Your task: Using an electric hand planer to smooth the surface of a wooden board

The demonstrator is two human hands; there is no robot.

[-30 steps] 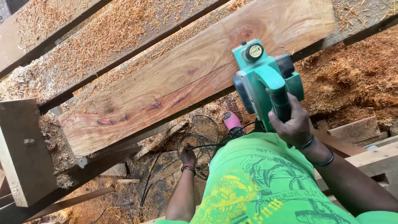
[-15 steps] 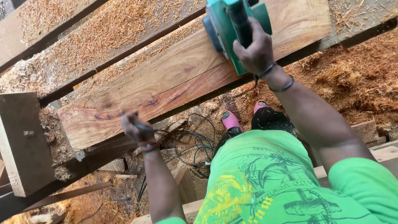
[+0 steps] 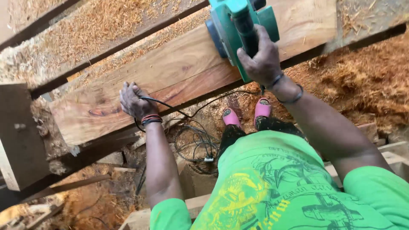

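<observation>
– Where's the green electric planer (image 3: 238, 32) sitting?

– On the far right part of the reddish plank (image 3: 170, 81), whose long axis runs from near left up to far right. The right hand (image 3: 260, 59) is wrapped tight round its dark handle.

– And the other one?

– The left hand (image 3: 134, 101) rests on the plank's near edge, well to the left of the planer, fingers curled over the black power cord (image 3: 170, 106). The cord loops down to the sawdust-strewn floor (image 3: 366, 81) by the pink sandals (image 3: 247, 113).
</observation>
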